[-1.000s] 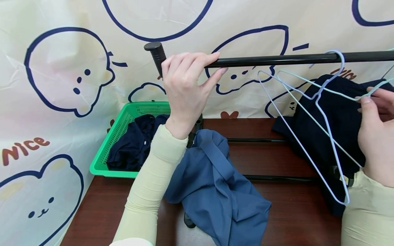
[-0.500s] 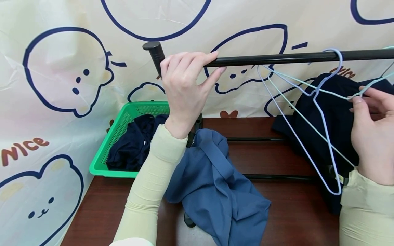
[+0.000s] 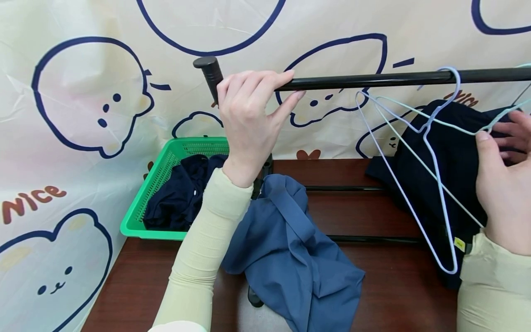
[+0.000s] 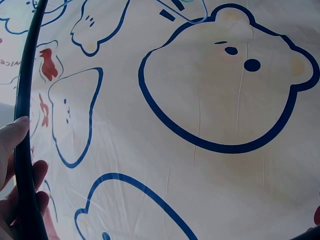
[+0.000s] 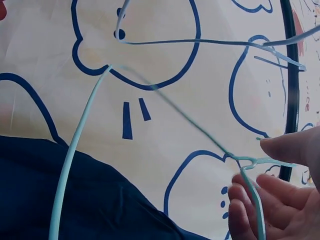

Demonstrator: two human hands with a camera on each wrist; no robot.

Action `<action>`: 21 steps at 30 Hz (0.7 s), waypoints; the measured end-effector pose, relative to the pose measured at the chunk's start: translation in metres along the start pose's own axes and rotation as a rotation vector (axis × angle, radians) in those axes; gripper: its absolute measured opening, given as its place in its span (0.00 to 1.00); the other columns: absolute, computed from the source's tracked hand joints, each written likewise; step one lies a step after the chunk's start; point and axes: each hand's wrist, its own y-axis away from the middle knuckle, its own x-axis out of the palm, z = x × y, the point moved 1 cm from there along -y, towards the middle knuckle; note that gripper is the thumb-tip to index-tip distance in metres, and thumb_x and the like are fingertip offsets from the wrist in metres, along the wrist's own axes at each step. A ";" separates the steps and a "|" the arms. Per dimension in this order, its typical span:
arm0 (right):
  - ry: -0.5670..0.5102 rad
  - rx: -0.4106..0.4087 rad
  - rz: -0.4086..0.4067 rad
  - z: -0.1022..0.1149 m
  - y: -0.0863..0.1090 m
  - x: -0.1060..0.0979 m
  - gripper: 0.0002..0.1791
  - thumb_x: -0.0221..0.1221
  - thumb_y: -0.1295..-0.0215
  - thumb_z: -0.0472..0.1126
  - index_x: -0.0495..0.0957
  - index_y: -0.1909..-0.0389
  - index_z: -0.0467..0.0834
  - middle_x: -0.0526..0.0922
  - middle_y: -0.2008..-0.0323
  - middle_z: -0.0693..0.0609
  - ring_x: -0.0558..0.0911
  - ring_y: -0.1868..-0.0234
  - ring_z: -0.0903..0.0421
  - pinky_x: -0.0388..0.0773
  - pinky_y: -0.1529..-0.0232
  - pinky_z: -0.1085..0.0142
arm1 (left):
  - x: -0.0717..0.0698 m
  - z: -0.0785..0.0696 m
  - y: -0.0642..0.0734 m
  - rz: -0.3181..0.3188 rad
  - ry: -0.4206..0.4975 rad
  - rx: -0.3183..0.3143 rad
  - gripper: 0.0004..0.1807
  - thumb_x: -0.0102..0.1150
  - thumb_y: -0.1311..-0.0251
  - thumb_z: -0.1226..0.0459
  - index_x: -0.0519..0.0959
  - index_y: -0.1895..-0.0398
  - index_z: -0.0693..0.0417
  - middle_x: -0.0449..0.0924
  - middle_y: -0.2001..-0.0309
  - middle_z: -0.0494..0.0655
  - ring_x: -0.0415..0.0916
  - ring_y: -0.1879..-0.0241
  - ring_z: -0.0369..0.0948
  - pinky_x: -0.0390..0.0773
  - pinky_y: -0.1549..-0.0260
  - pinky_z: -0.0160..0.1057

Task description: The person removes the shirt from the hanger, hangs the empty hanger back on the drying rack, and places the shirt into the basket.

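Note:
My left hand (image 3: 250, 117) grips the black rod (image 3: 373, 79) near its left end, fingers over the top and thumb below; the left wrist view shows the same hold. A lavender hanger (image 3: 458, 84) hangs from the rod by its hook, bare. Right of it is a mint-green hanger (image 5: 63, 175), also bare. My right hand (image 3: 504, 184) is at this hanger's neck. Its thumb tip touches or nearly touches the wire, while the other fingers are spread loosely behind it. In the right wrist view the wire passes between thumb and fingers without a grip.
A green basket (image 3: 138, 226) holding dark navy clothing (image 3: 174, 196) stands at the back left. Blue cloth (image 3: 298, 249) drapes in front of me. A dark navy garment (image 3: 460, 168) is behind the hangers. Black bars (image 3: 373, 240) run low above the brown tabletop (image 3: 398, 286).
My right hand's fingers have loosened from their pinch on the mint-green hanger's neck and spread apart. Both hangers have swung slightly. The left hand stays on the rod.

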 end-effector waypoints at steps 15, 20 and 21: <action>0.167 0.046 -0.120 0.009 0.024 -0.018 0.35 0.47 0.24 0.65 0.61 0.22 0.54 0.58 0.23 0.53 0.56 0.25 0.61 0.47 0.28 0.67 | 0.000 -0.001 0.001 0.000 -0.002 0.005 0.18 0.72 0.38 0.51 0.89 0.52 0.53 0.88 0.58 0.46 0.78 0.54 0.46 0.66 0.46 0.43; -0.039 -0.189 -0.128 0.016 0.029 -0.013 0.22 0.52 0.21 0.48 0.72 0.30 0.51 0.69 0.31 0.59 0.65 0.33 0.64 0.53 0.30 0.68 | 0.000 -0.001 0.001 -0.002 -0.005 0.003 0.18 0.71 0.38 0.51 0.89 0.52 0.53 0.88 0.58 0.46 0.78 0.54 0.45 0.66 0.46 0.43; -0.083 -0.216 -0.126 0.018 0.030 -0.012 0.22 0.53 0.21 0.45 0.71 0.30 0.49 0.70 0.32 0.60 0.66 0.34 0.65 0.55 0.31 0.68 | 0.000 -0.001 0.001 -0.002 -0.005 0.001 0.18 0.71 0.38 0.51 0.89 0.52 0.53 0.88 0.58 0.46 0.78 0.54 0.45 0.66 0.46 0.43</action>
